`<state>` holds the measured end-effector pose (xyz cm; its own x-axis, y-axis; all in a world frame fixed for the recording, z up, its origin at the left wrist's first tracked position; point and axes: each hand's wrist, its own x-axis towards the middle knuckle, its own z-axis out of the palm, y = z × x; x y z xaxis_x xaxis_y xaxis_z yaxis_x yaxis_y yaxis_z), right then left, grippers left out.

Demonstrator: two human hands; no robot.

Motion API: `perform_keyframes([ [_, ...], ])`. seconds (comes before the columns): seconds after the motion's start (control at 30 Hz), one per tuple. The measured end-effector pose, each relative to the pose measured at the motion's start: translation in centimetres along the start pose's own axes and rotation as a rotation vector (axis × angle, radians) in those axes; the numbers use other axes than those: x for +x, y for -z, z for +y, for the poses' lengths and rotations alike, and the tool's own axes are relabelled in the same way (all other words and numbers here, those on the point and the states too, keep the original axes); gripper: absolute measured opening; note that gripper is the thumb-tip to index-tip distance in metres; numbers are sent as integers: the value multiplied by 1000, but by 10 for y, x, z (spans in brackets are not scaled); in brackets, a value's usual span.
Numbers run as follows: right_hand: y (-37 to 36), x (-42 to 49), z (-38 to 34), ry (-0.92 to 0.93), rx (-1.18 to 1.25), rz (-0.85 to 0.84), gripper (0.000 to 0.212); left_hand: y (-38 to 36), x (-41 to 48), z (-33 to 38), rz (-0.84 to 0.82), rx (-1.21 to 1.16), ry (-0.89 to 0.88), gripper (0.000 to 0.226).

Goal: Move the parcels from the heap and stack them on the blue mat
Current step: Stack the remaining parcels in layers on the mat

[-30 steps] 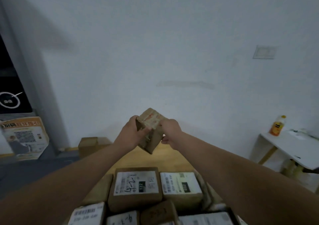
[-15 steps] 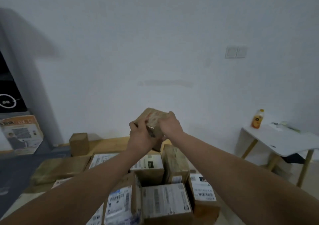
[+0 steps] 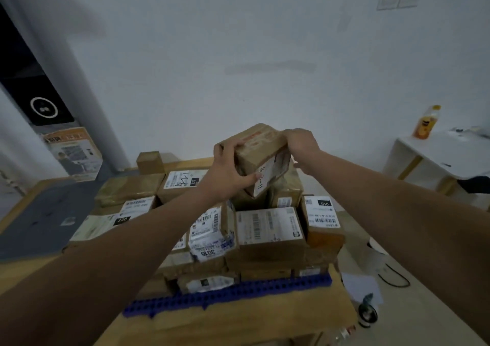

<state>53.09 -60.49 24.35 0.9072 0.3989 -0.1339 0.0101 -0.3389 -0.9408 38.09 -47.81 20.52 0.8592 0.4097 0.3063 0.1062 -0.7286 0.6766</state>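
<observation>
Now gripping a small brown parcel (image 3: 261, 157) at centre frame, tilted, one corner down, just over the top tier of the stack (image 3: 267, 231); cannot tell whether touching it yet. Clasping the left end with the left hand (image 3: 225, 170), thumb pressed on the near labelled face, fingers curled over the top edge. Holding the upper right corner with the right hand (image 3: 302, 144), fingers bent round the far side and mostly hidden. Resting below, at lower centre, on the blue mat (image 3: 238, 292): several uneven tiers of cartons. Likely to go wrong by landing on that low corner instead of a flat face, then rocking and rolling rightward past the box marked 010 (image 3: 320, 213) at the pile's right edge and off the mat. Equally risky to set down partly on the glossy plastic-wrapped packet (image 3: 212, 235) left of centre: slick, bulging, prone to shed a load toward the bottom of the frame. Could also twist further if released by one hand early. Might jam askew in the dark gap directly beneath. Safer levelled first, then lowered with both grips on until seated flat.
</observation>
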Motion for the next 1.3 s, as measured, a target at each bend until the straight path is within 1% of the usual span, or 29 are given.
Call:
perform_keyframes([
  [0.07, 4, -8, 9, -109, 49, -133, 23, 2, -9, -7, -65, 22, -21, 72],
  [0.13, 6, -16, 16, -153, -21, -285, 27, 1, -17, -12, -122, 43, -60, 67],
  [0.17, 7, -17, 19, -156, -47, -329, 28, 0, -20, -14, -145, 55, -80, 66],
  [0.27, 8, -16, 25, -157, -85, -363, 29, -2, -26, -16, -167, 83, -125, 74],
  [0.37, 9, -15, 28, -174, -129, -394, 24, 0, -28, -24, -174, 98, -206, 76],
  [0.43, 8, -14, 31, -173, -150, -387, 23, 0, -29, -32, -214, 139, -225, 79],
  [0.53, 7, -18, 27, -133, -196, -360, 24, 0, -33, -38, -246, 151, -203, 89],
  [0.6, 6, -21, 23, -99, -211, -362, 26, 2, -35, -38, -204, 141, -214, 93],
  [0.7, 7, -23, 21, -46, -195, -396, 35, 7, -35, -38, -138, 110, -260, 88],
  [0.73, 9, -21, 22, -5, -175, -377, 42, 9, -36, -38, -111, 104, -278, 85],
  [0.77, 13, -18, 26, 41, -181, -311, 51, 9, -38, -38, -82, 107, -292, 83],
  [0.8, 20, -13, 32, 74, -217, -195, 57, 9, -39, -39, -53, 117, -305, 80],
  [0.83, 27, -7, 39, 58, -246, -85, 60, 8, -40, -41, -23, 125, -313, 79],
  [0.87, 34, -4, 49, 14, -246, -39, 61, 7, -41, -43, 2, 123, -314, 78],
  [0.97, 41, 5, 85, -102, -269, -106, 62, 7, -40, -46, 42, 71, -342, 81],
  [1.03, 38, 1, 95, -125, -289, -113, 62, 9, -40, -43, 26, 57, -399, 81],
  [1.17, 31, -5, 109, -233, -206, -182, 70, 9, -39, -40, -42, 82, -464, 79],
  [1.3, 30, -5, 124, -267, -241, -220, 66, 7, -35, -41, -152, 126, -477, 78],
])
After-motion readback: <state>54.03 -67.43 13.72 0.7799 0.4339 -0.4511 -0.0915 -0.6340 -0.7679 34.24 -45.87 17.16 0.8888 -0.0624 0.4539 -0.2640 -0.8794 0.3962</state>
